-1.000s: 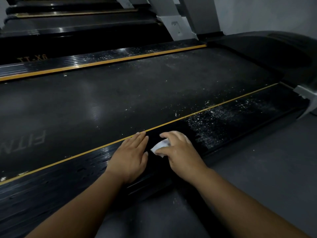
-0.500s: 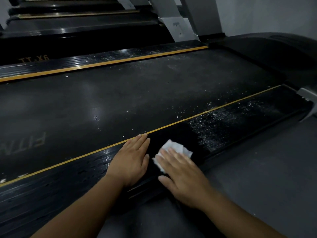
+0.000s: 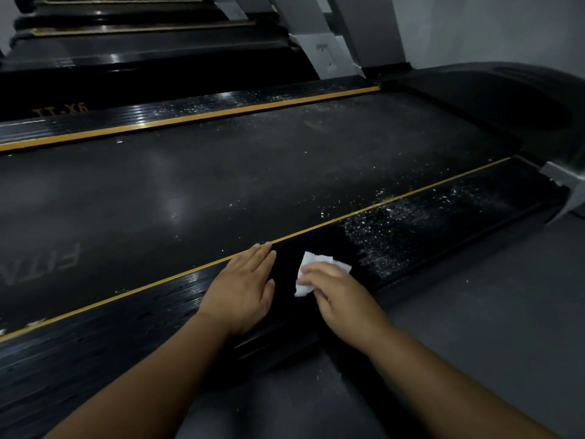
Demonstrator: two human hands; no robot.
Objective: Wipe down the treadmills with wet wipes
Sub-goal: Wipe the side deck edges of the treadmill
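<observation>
A black treadmill lies across the head view, its near side rail (image 3: 133,315) edged by a yellow stripe beside the dark belt (image 3: 221,185). My left hand (image 3: 243,286) rests flat on that rail, fingers straight and reaching the stripe. Just to its right, my right hand (image 3: 335,293) presses a white wet wipe (image 3: 316,264) flat against the rail with straight fingers. White specks of dirt (image 3: 395,236) cover the rail to the right of the wipe.
A grey floor (image 3: 474,327) runs along the near side of the treadmill. The black motor hood (image 3: 506,106) rises at the right end, with grey uprights (image 3: 326,45) behind it. More treadmills (image 3: 142,49) lie parallel beyond.
My right hand went from bunching the wipe under curled fingers to laying it flat, then slid it slightly up the rail toward the stripe. My left hand stayed put.
</observation>
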